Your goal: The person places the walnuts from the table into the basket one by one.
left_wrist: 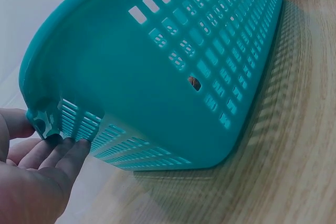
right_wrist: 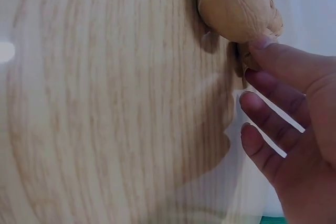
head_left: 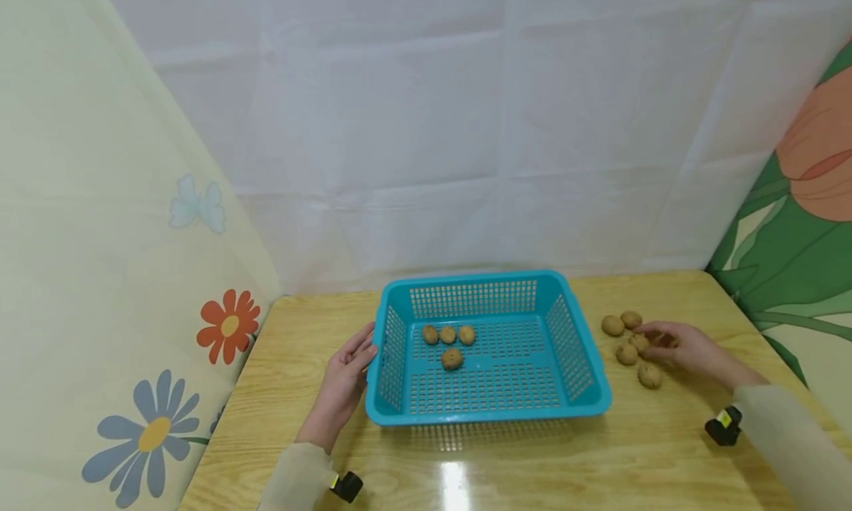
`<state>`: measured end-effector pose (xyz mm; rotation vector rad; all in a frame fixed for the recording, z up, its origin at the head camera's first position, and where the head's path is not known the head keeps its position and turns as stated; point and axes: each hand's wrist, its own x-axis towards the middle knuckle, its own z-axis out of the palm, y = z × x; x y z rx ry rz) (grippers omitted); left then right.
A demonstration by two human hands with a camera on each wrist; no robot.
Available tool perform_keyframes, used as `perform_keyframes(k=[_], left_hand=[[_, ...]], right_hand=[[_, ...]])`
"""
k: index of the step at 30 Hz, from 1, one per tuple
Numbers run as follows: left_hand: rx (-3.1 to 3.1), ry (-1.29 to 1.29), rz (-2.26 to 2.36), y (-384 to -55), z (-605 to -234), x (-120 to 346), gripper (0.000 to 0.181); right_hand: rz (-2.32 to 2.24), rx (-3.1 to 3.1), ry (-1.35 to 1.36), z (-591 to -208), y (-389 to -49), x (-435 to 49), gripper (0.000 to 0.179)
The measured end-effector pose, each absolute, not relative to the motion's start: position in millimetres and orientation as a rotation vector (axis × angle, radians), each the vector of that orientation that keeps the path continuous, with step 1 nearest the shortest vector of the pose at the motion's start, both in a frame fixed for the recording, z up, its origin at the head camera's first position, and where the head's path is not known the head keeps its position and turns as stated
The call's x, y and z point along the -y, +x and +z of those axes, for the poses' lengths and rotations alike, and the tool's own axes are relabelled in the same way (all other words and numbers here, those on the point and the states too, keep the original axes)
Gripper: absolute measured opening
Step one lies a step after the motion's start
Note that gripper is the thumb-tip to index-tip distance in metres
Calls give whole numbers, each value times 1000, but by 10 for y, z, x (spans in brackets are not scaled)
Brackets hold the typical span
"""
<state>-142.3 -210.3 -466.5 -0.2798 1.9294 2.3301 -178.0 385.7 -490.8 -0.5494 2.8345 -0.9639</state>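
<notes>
A blue plastic basket [head_left: 489, 416] with slotted walls stands on the table. My left hand [head_left: 346, 378] grips its left rim, the thumb above and the fingers curled below, as the left wrist view shows. Inside, on the basket's left part, lie several walnuts; a darker walnut [head_left: 452, 359] sits in front of a row. Right of the basket is a loose group of walnuts. There my right hand [head_left: 679, 348] pinches one walnut [head_left: 640, 342] between thumb and index finger, partly hidden by them. A large walnut [right_wrist: 236, 6] lies close by in the right wrist view.
Beside the right hand lie other walnuts, one [head_left: 649, 376] nearer the front and one [head_left: 613, 325] towards the basket. A white cloth [head_left: 413, 141] hangs behind the wooden table [head_left: 532, 466]. Flower-patterned panels [head_left: 133, 289] stand at both sides.
</notes>
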Motion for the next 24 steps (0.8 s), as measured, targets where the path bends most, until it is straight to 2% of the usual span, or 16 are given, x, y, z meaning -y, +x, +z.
perform_keyframes(k=[13, 24], left_hand=[[-1915, -263, 2330, -1436, -4683, 2112, 51], [-1906, -259, 2338, -1435, -4678, 2110, 50]], right_hand=[[-939, -2862, -446, -4757, -1728, -3860, 36], [-967, -2871, -555, -4410, -1675, -3645, 38]])
